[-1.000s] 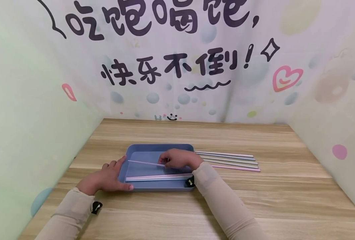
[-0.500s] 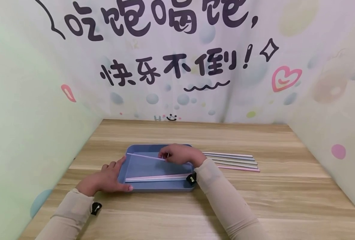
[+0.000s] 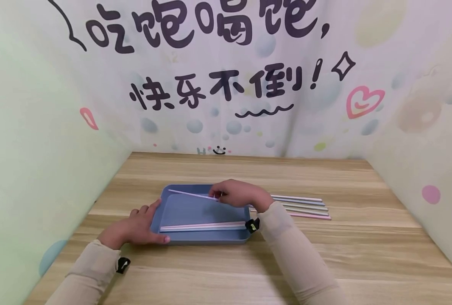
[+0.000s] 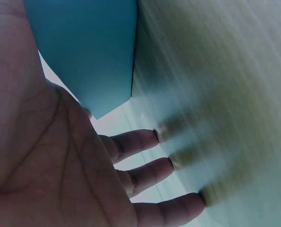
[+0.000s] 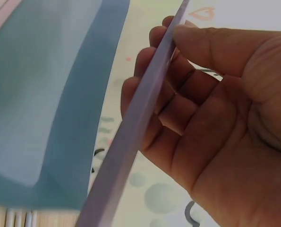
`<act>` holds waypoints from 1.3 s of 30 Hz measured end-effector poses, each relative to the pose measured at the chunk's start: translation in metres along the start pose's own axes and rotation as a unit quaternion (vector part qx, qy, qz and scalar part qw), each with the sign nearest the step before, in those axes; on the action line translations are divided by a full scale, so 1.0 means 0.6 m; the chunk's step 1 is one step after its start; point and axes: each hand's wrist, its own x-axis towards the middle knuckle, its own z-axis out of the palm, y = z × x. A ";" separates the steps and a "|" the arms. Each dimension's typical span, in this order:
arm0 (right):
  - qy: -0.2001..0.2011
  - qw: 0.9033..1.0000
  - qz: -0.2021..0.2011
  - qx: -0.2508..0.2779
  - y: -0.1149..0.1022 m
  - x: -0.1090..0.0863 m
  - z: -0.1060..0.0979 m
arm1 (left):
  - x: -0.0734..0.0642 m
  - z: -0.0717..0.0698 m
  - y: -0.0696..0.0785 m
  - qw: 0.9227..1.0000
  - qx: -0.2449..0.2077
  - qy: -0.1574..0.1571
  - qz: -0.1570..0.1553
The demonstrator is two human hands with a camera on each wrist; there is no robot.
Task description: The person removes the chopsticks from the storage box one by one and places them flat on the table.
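My right hand (image 3: 239, 195) pinches a purple chopstick (image 3: 189, 194) between thumb and fingers, over the back right of a blue tray (image 3: 203, 242). In the right wrist view the chopstick (image 5: 119, 156) runs slantwise across the curled fingers. Along the tray's front half lie several pink, white and light blue chopsticks (image 3: 203, 226), side by side. At the tray's left end rests my left hand (image 3: 138, 226), its thumb by the front left corner and its fingers along the left side. The left wrist view has those fingers (image 4: 152, 175) spread and fairly straight, fingertips at the tabletop beside the tray wall (image 4: 88, 52).
To the right of the tray, several more chopsticks (image 3: 306, 206) in pastel colours lie in a row on the wooden table (image 3: 218, 271), partly behind my right hand. A printed cloth (image 3: 195, 127) hangs along the table's back edge, with pale walls on both sides.
My right hand has moved back and to the right, bringing the purple chopstick from the middle of the tray toward its back rim. My left hand has stayed in place.
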 end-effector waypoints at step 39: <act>0.007 0.996 0.093 -0.008 0.125 -0.229 -0.034 | -0.002 -0.001 0.002 1.000 -0.005 0.002 0.006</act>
